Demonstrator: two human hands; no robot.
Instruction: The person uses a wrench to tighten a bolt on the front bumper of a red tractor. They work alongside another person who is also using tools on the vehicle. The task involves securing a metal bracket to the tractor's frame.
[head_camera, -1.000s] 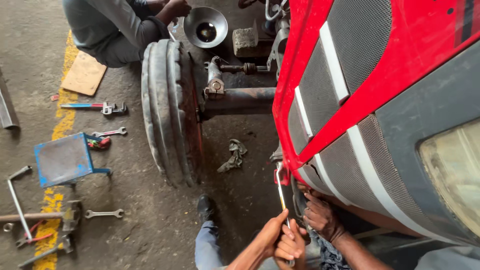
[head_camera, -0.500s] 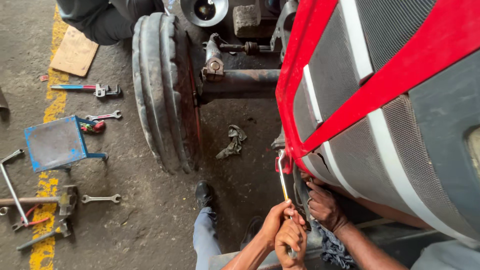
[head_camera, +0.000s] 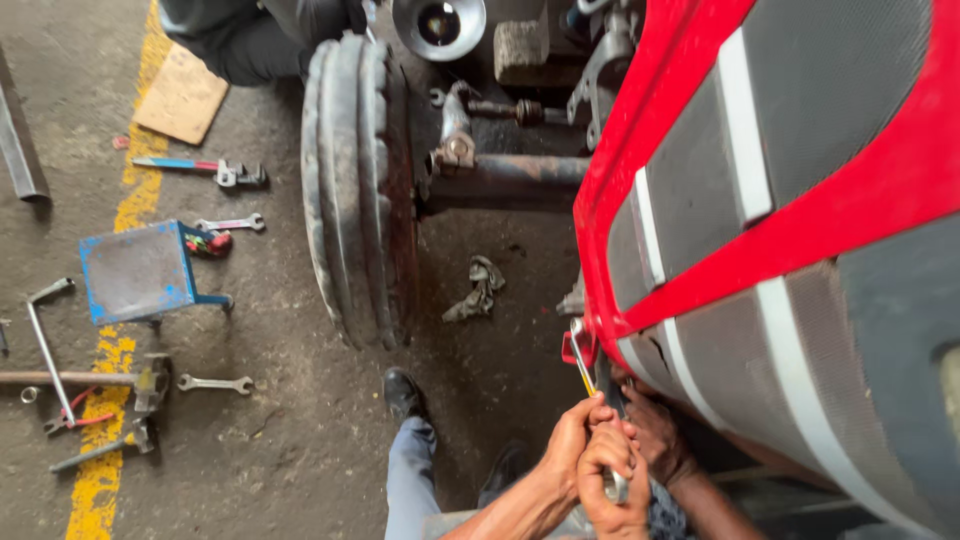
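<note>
Head view: left hand (head_camera: 575, 440) and right hand (head_camera: 612, 480), fingers clamped together around a slim silver steel wrench (head_camera: 590, 385) at the near lower edge of the red-and-grey mesh tractor grille (head_camera: 700, 230). Another person's hand (head_camera: 655, 435) touches the grille just right. Worn black front tyre (head_camera: 355, 190) stands left.

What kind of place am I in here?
Most likely a vehicle repair workshop. A red tractor with a grey mesh grille stands on an oil-stained concrete floor, steel open-ended spanners lie loose beside a small blue metal stool, and a worn ribbed front tyre sits on its bare axle.
</note>
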